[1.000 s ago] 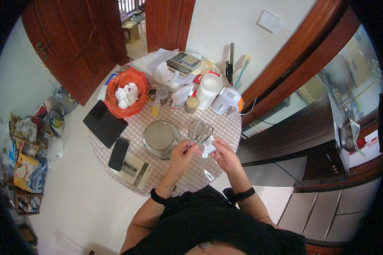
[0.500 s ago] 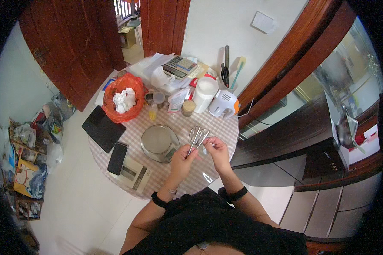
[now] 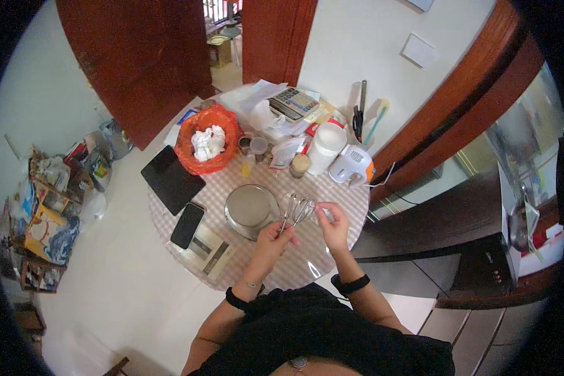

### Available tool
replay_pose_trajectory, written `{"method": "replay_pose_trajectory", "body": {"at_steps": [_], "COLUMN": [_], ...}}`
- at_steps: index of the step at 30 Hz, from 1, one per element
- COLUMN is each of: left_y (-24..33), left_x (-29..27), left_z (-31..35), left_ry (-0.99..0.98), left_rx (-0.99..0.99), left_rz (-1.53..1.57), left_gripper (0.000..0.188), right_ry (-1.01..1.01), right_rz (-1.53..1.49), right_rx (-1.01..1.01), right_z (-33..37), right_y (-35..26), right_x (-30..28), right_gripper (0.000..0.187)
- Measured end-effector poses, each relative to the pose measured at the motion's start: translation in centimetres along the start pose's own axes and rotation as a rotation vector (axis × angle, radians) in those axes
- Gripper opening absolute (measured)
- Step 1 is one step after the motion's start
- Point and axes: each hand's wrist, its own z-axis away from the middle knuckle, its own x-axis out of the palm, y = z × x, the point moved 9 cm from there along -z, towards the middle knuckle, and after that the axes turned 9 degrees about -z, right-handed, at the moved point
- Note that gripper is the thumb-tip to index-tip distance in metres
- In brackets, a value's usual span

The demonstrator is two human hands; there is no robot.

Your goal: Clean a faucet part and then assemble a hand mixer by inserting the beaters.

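Observation:
Two shiny wire mixer beaters point(image 3: 299, 210) are held over the right part of the table, wire loops pointing away from me. My left hand point(image 3: 273, 244) is closed around their thin shafts. The thumb and fingers of my right hand point(image 3: 333, 225) are pinched together at the right side of the wire loops. To the left of the beaters lies a round kitchen scale point(image 3: 252, 207) with a flat, pale top. Beyond my right hand stands a white and orange hand mixer body point(image 3: 349, 165) with its cord trailing right.
On the checked tablecloth point(image 3: 294, 260) are a black tablet point(image 3: 172, 180), a phone point(image 3: 187, 225) on a flat boxed item point(image 3: 212, 255), and an orange bag-lined bowl point(image 3: 194, 164). Farther back stand a white canister point(image 3: 325, 149), a small jar point(image 3: 299, 165) and a calculator point(image 3: 293, 104).
My view has shifted, so the table sits farther right in the picture. My right hand has moved slightly away from my left, its fingertips now at the outer side of the loops.

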Motion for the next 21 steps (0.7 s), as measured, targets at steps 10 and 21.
{"method": "replay_pose_trajectory", "body": {"at_steps": [10,21], "left_y": [0.6,0.1], "left_x": [-1.0,0.6], "left_z": [1.5,1.8], "left_ry": [-0.015,-0.081], "left_rx": [-0.030,-0.163], "left_rz": [0.250,0.432], "left_gripper": [0.017,0.021], "right_ry": [-0.080,-0.450], "right_rz": [-0.069,0.315], "right_rx": [0.087,-0.188], "right_z": [-5.3,-4.6], "right_y": [4.6,6.3], "right_x": [2.9,5.0], "right_gripper": [0.020,0.025]}}
